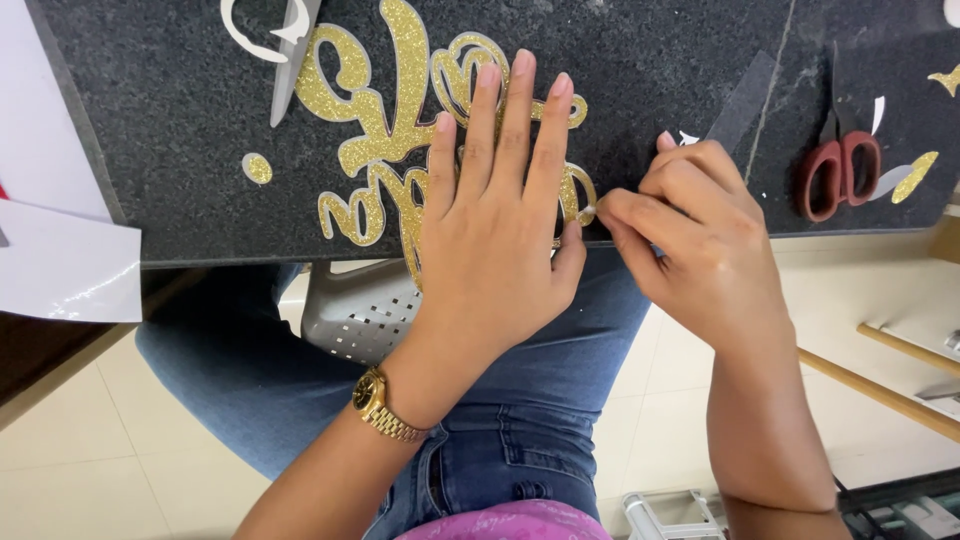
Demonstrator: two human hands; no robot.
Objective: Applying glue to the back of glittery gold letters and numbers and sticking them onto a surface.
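The person wears blue denim jeans (pixel 540 440) with a stitched waistband and a belt loop at the front. Above the waistband a small part of a pink patterned top (pixel 505 523) shows. On the left wrist sits a gold watch (pixel 372 397) with a round dark dial and a metal link band. Both forearms are bare, without sleeves. The fingernails (pixel 521 62) are short, without colour.

Two hands: left (pixel 490 240), right (pixel 700 240). One gold cutout (pixel 370 110) lies on the desk (pixel 170 110). One gold dot (pixel 257 168) sits at its nine o'clock. One pair of red scissors (pixel 838 172) lies at three o'clock, with two gold scraps (pixel 915 177) beyond. One gold watch (pixel 375 402). Two white sheets (pixel 60 270) at nine o'clock.
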